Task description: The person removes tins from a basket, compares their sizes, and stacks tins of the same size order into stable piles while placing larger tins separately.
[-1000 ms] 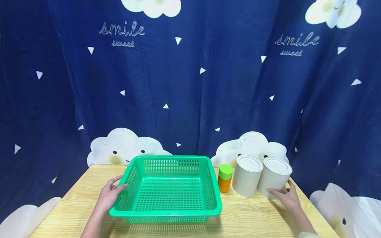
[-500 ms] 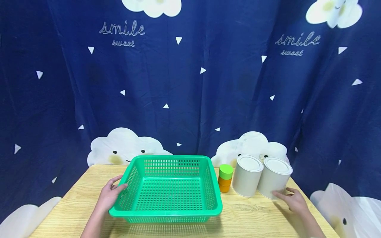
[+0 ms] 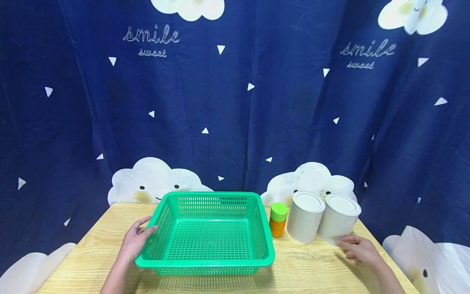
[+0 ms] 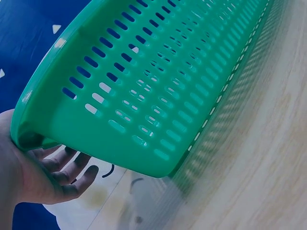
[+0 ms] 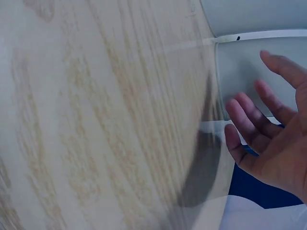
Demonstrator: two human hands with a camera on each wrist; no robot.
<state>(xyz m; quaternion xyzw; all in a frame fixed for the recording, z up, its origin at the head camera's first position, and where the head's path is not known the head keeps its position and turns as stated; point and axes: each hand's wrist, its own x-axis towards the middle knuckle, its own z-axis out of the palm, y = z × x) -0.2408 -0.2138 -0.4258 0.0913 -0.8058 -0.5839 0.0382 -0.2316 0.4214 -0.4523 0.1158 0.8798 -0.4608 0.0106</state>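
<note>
Left hand: the left hand (image 3: 135, 241) lies against the left outer wall of the green perforated plastic basket (image 3: 209, 261), thumb on the rim near the front corner, fingers loosely spread along the wall (image 4: 72, 168); the contact looks like bracing, not lifting.
Basket: it sits flat on the pale wood-grain tabletop (image 3: 312, 269), left of centre and near the front edge, and nothing shows inside it.
Right hand: the right hand (image 3: 359, 250) rests low over the table at the base of the right-hand white cylindrical tin (image 3: 338, 220); its fingers (image 5: 249, 120) are relaxed and apart, clasping nothing, and whether a fingertip touches the tin wall cannot be told.
Tins: the left-hand white cylindrical tin (image 3: 304, 216) stands upright, touching or all but touching its twin, both at the right rear of the table.
Small jar: an orange round jar with a lime-green lid (image 3: 277, 220) stands upright between the basket and the tins, just beside both.
Backdrop: a dark blue curtain printed with white clouds (image 3: 235, 102) hangs behind the table.
Layout: the open basket on one side and the containers ranked on the other put each group within reach of one hand.
</note>
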